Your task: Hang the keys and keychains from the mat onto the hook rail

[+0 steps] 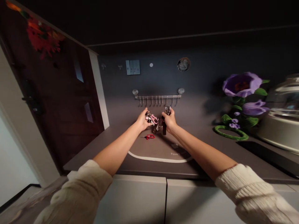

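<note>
Both my arms reach forward over a dark countertop (201, 146). My left hand (142, 119) is closed round a bunch of keys with a pink loop (153, 118). My right hand (170, 120) is closed on another key set with a dark fob (164, 126) that hangs down; a metal piece (168, 109) sticks up from its fingers. Both hands are just below a metal hook rail (158, 97) fixed to the wall. A small red item (149, 136), like little scissors or a key ring, lies on the counter under my left hand.
A dark mat with a white border (161, 159) lies on the counter. Purple artificial flowers (243, 93) and a domed appliance (282, 115) stand at the right. A dark wooden door (58, 93) is at the left, light switches (133, 67) are on the wall, and white cabinet fronts (163, 199) are below.
</note>
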`<action>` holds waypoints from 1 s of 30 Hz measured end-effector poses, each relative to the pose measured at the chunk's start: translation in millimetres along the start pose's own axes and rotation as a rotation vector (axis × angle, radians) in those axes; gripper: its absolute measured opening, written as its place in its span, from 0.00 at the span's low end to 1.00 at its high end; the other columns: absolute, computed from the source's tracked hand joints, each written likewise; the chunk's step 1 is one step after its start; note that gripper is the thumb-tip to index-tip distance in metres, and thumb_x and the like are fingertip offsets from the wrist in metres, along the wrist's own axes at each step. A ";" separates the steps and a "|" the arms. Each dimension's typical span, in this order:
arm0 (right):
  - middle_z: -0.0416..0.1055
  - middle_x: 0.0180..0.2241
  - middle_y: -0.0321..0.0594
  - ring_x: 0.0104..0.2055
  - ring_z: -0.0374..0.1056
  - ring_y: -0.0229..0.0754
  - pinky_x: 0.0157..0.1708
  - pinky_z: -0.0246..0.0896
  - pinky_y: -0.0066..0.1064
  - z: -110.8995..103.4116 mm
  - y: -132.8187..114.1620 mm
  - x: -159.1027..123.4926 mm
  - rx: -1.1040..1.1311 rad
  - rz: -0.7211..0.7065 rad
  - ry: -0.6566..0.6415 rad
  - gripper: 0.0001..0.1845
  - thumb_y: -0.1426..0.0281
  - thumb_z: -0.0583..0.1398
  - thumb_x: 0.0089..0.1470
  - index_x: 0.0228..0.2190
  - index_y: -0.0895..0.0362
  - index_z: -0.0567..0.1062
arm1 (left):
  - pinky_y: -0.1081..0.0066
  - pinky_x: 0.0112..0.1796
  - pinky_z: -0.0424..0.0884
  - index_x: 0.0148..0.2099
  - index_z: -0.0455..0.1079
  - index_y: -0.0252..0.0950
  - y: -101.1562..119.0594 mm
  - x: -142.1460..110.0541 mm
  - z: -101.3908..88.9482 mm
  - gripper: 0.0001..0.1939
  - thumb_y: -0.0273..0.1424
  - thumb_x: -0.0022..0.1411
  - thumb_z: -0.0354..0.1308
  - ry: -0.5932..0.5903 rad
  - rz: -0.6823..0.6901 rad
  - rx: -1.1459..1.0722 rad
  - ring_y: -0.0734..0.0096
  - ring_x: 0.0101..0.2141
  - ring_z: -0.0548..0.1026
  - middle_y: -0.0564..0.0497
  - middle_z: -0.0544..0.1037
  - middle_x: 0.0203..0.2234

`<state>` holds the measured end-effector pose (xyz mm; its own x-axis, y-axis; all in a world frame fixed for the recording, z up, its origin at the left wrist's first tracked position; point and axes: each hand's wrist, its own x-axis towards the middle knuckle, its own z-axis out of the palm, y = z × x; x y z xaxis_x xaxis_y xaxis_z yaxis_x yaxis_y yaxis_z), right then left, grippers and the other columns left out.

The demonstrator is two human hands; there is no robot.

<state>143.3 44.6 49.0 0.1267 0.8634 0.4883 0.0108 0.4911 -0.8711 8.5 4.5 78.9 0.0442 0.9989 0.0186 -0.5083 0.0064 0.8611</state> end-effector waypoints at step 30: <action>0.72 0.31 0.43 0.32 0.68 0.40 0.34 0.62 0.31 -30.1 -80.7 -52.1 -0.437 -0.011 -0.825 0.15 0.61 0.61 0.44 0.31 0.60 0.72 | 0.71 0.40 0.64 0.37 0.69 0.34 30.9 -69.1 -25.8 0.17 0.38 0.46 0.62 -0.347 0.318 0.844 0.72 0.35 0.72 0.48 0.75 0.35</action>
<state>165.7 -43.5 92.3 -0.6187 0.7501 0.2335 0.4010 0.5571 -0.7272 -32.5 -63.1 91.1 0.3318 0.8773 0.3467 0.2389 -0.4337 0.8688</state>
